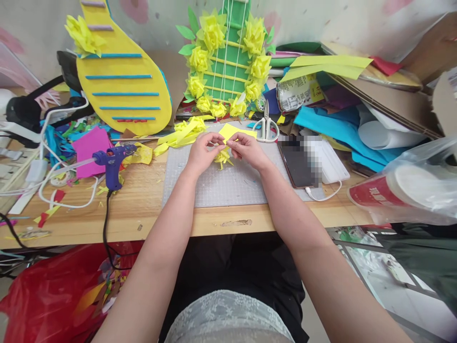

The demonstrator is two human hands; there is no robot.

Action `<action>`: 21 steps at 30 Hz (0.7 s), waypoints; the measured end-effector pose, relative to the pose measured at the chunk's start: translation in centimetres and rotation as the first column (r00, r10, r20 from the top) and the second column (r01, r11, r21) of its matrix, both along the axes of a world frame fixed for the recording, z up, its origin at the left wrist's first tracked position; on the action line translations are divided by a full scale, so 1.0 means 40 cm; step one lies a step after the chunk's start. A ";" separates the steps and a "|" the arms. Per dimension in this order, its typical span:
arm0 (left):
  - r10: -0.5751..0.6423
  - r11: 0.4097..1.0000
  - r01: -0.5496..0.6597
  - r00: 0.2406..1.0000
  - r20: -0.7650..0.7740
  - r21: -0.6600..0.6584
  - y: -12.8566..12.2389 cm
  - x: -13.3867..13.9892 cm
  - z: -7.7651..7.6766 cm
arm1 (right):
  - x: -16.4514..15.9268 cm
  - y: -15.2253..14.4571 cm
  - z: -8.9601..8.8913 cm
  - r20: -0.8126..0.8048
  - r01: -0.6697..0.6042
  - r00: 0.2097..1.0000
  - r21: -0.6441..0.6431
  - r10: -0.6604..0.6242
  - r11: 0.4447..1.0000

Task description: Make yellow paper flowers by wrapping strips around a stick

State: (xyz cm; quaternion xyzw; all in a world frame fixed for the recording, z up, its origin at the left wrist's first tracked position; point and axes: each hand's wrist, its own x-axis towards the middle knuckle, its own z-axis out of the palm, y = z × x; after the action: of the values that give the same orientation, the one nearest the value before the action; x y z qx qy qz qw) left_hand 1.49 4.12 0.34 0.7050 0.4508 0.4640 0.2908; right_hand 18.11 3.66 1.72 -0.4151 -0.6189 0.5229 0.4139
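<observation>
My left hand and my right hand meet over the grey cutting mat, fingertips close together. Both are closed in a pinch on yellow paper, though the fingers hide exactly where each one grips. A yellow paper flower with ragged petals shows just below and between the fingertips. Directly behind the hands is a flat yellow sheet. White-handled scissors lie beyond my right hand. To the left of my left hand are bunched yellow paper strips.
A purple glue gun with its cord stands on the left. A phone and white power bank lie right of the mat. Yellow and green instrument-shaped crafts stand behind. A bagged cup sits at right.
</observation>
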 end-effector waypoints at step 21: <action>0.110 0.991 -0.084 0.958 -0.266 0.108 -0.025 0.007 0.041 | -0.026 -0.020 -0.003 0.396 0.173 0.873 0.293 -0.284 0.940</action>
State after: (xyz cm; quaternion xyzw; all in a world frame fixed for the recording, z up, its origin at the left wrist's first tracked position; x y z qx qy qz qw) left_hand 1.75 3.13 1.99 0.7521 0.4977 0.3976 0.1692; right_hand 17.08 2.85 1.60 -0.5364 -0.7017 0.2831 0.3739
